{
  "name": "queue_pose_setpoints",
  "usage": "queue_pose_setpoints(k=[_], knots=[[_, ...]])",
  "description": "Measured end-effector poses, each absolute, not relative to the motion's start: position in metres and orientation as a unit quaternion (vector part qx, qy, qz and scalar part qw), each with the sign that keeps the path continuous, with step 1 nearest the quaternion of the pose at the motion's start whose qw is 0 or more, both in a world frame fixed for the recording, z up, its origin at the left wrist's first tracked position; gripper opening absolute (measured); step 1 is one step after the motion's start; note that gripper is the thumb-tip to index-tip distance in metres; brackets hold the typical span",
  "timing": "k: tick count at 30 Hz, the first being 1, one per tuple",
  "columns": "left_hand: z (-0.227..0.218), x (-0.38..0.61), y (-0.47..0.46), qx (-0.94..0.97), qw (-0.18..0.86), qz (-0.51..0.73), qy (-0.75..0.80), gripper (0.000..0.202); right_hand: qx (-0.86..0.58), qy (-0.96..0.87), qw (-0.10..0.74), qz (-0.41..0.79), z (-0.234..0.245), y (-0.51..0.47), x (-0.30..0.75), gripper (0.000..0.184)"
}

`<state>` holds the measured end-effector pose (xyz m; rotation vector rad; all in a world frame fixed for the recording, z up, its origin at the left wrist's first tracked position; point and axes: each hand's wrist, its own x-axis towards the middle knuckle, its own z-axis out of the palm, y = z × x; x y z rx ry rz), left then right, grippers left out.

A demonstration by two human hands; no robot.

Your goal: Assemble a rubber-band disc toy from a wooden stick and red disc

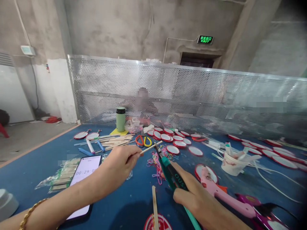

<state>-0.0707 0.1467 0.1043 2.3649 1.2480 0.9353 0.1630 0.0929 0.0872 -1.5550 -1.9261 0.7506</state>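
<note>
My left hand point(118, 163) pinches a thin wooden stick point(151, 147) by its near end, holding it out over the blue table point(48, 159). My right hand point(194, 199) grips a teal and black glue gun point(170, 172), whose nozzle tip meets the stick's far end. A gold bracelet sits on my left wrist. Another wooden stick point(154, 206) lies on the table between my arms, its near end over a red-rimmed round disc point(158, 223).
A phone point(83, 179) showing a timer lies under my left forearm. Wooden sticks point(115, 140), coloured rubber bands point(155, 161), several red-rimmed discs point(178, 143), a white cup point(232, 163), a pink glue gun point(223, 191) and a green bottle point(120, 118) crowd the table. A person sits behind the perforated metal screen point(192, 92).
</note>
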Motion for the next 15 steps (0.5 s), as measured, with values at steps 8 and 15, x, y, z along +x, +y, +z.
queue_pose_setpoints(k=[8, 15], knots=[[0.1025, -0.0702, 0.1428, 0.829, 0.156, 0.319, 0.432, 0.031, -0.597, -0.685, 0.269, 0.320, 0.0827, 0.0955, 0.1608, 0.083], [0.0988, -0.0715, 0.1485, 0.838, 0.144, 0.315, 0.421, 0.031, -0.595, -0.667, 0.300, 0.333, 0.0850, 0.0985, 0.1591, 0.071]])
